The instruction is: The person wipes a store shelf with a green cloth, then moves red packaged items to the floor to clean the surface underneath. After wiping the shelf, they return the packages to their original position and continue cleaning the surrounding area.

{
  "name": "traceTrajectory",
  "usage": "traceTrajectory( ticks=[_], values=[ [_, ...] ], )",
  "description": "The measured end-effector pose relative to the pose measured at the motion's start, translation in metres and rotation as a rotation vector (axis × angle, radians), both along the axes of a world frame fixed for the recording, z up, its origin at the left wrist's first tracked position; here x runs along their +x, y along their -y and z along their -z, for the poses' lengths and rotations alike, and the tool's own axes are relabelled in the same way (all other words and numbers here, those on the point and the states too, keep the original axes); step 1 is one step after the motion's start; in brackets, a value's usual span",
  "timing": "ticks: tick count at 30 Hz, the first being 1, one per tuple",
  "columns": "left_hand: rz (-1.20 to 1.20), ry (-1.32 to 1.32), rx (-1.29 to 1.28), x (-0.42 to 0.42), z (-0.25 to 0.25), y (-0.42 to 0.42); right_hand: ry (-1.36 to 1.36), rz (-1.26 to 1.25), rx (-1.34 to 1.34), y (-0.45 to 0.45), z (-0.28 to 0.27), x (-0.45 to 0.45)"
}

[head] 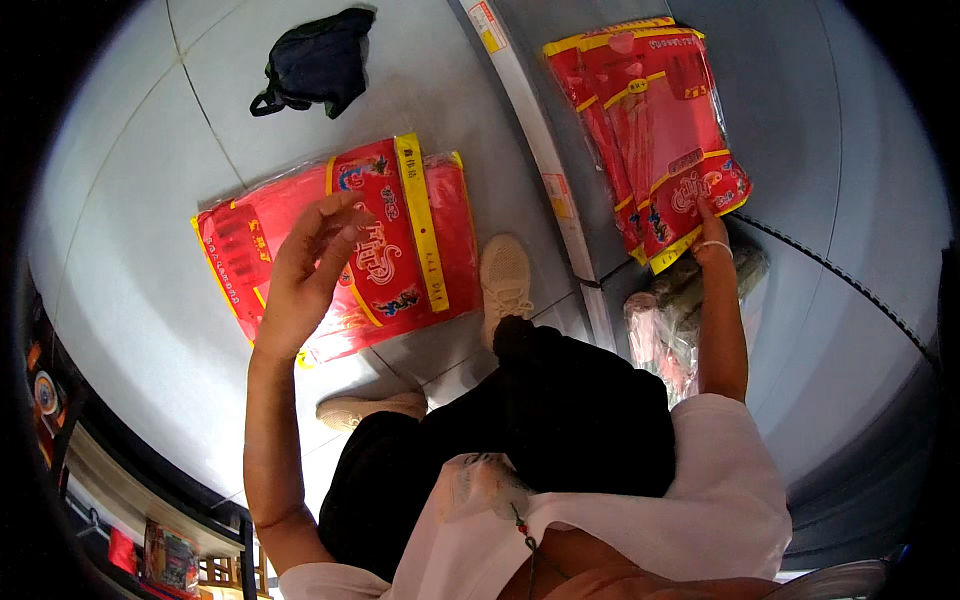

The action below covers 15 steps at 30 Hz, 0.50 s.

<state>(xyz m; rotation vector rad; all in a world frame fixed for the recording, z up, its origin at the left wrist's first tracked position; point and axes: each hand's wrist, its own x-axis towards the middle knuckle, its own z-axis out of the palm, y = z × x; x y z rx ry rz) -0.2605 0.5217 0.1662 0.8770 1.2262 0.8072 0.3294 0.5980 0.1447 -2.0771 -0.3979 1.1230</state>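
Note:
Two overlapping flat packages in clear, red and yellow printed plastic (300, 187) lie on the floor before me, left of centre. Over their near part hovers my left hand (304, 281), holding nothing, its fingers loosely curled and apart. Whether it touches the plastic I cannot tell. To the right, a fanned stack of similar red packages (675, 112) lies beyond a pale strip. My right hand (712, 236) grips the near corner of the top package, thumb on the printed face, other fingers mostly hidden. A pale band circles that wrist.
A dark cloth bag (319, 64) lies on the tiled floor (135, 180) at the upper left. The long pale strip (525, 112), bearing printed labels, runs between the package groups. Clear plastic-wrapped goods (652, 330) sit under my right forearm. Shelving (112, 480) stands at the lower left.

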Motion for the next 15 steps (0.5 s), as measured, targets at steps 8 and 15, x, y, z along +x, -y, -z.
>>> traceTrajectory(
  ticks=[8,15],
  values=[
    [0.123,0.069,0.044,0.043,0.017,-0.028,0.018,-0.097,-0.094,0.01,0.002,0.024],
    [0.289,0.358,-0.079,0.155,0.029,-0.062,-0.123,-0.181,-0.199,-0.011,-0.013,-0.032]
  ],
)
